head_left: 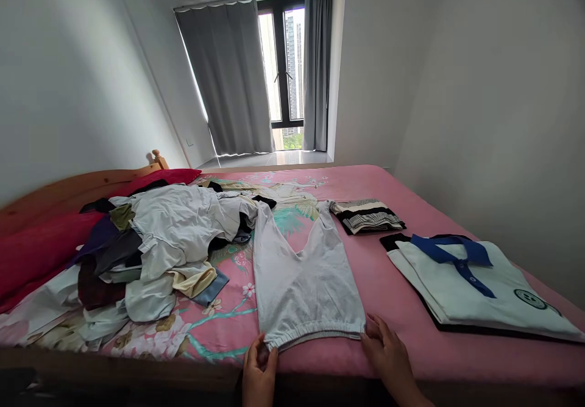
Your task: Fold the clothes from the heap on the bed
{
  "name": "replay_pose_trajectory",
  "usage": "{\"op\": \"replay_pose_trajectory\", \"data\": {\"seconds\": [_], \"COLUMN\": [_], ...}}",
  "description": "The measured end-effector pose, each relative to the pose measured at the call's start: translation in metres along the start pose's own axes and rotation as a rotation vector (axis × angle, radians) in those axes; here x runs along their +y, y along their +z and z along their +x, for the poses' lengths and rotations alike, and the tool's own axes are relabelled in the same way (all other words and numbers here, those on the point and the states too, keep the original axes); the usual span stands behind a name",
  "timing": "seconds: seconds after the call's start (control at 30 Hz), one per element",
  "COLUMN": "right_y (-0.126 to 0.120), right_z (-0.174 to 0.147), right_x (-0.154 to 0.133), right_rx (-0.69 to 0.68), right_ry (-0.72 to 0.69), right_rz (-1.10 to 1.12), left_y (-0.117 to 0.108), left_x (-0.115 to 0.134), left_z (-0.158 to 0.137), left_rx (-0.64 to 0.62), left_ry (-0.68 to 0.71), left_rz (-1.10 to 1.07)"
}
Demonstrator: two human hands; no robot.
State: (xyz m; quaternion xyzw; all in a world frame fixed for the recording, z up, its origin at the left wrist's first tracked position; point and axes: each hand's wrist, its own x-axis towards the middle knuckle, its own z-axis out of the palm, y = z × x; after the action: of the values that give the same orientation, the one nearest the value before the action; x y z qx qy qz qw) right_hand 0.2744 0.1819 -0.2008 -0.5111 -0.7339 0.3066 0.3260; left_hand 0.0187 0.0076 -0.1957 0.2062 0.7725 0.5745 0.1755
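A light grey V-neck vest top (311, 291) lies spread on the bed, its shoulder straps pointing away from me and its gathered elastic hem towards me. At the hem's left corner, my left hand (259, 367) is closed, thumb and fingers pinching the fabric. My right hand (387, 353) grips the hem's right corner with its fingers closed. Between the hands the hem runs nearly straight, slightly open at its edge.
Left of the top is a heap of loose clothes (178, 224). A folded striped garment (368, 217) lies at the right, beyond a folded white polo shirt (470, 285) with a blue collar. Beneath them is the pink bed sheet (365, 181). A wooden headboard (86, 183) stands left.
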Motion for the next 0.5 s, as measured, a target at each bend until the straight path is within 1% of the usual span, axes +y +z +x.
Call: {"op": "replay_pose_trajectory", "data": {"seconds": [0.07,0.1,0.23,0.33,0.4,0.5], "right_y": [0.002,0.003,0.009,0.013,0.014,0.01], "right_z": [0.001,0.002,0.01,0.014,0.013,0.003], "right_x": [-0.003,-0.005,-0.017,-0.023,-0.023,-0.018], "right_rx": [-0.007,-0.002,0.022,-0.003,-0.014,-0.009], "right_ry": [-0.04,-0.029,0.103,0.155,0.144,0.057], "right_rz": [-0.03,-0.046,-0.164,-0.209,-0.195,-0.171], "left_y": [-0.001,-0.002,-0.002,0.0,0.001,-0.002], "left_x": [0.006,0.01,0.025,0.027,0.024,0.014], "left_z": [0.001,0.002,0.011,0.015,0.013,0.002], "left_rx": [-0.001,-0.012,-0.067,-0.076,-0.087,-0.11], "left_ry": [-0.033,-0.054,-0.101,-0.096,-0.093,-0.073], "left_rz": [0.04,0.077,0.244,0.285,0.298,0.311]}}
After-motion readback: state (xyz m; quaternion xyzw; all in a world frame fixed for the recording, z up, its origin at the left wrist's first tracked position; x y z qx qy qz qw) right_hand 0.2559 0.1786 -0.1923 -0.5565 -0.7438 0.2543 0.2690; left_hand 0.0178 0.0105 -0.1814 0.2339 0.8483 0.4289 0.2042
